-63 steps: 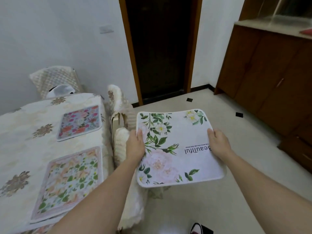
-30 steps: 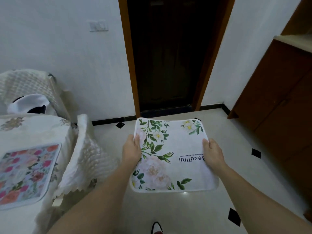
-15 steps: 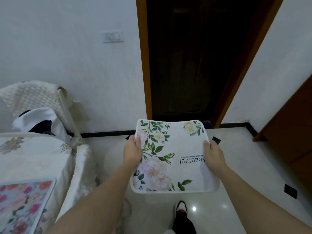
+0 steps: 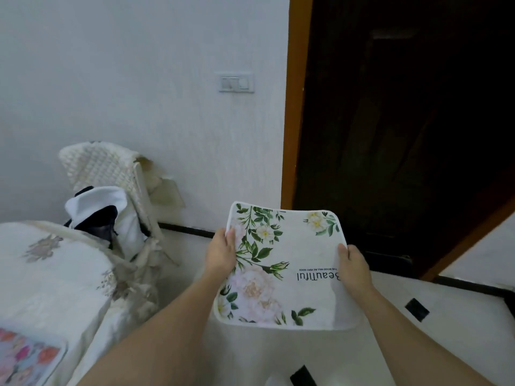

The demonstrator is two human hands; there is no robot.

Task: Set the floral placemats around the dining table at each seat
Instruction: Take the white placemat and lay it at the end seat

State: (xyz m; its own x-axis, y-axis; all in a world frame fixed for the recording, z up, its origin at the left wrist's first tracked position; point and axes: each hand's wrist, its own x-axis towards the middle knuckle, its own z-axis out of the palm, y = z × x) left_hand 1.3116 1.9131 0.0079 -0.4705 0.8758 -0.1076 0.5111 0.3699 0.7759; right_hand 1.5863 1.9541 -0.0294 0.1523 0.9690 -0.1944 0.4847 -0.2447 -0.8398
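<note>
1. White square fabric placemat with green leaves and pale roses (image 4: 287, 268) was held flat in the air over the pale tiled floor (image 4: 459, 330), right of the cloth-covered dining table (image 4: 55, 274).
2. Left hand (image 4: 221, 253) gripped its left edge, thumb on top.
3. Right hand (image 4: 353, 264) gripped its right edge.
4. A pink floral placemat (image 4: 25, 360) lay on the table's near corner.

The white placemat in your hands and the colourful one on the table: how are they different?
The white placemat is mostly plain with green leaves and pale flowers; the colourful placemat is crowded with pink and orange blooms. The white placemat is held up by the left hand and right hand; the colourful placemat lies flat on the table. Both are floral with rounded corners.
</note>
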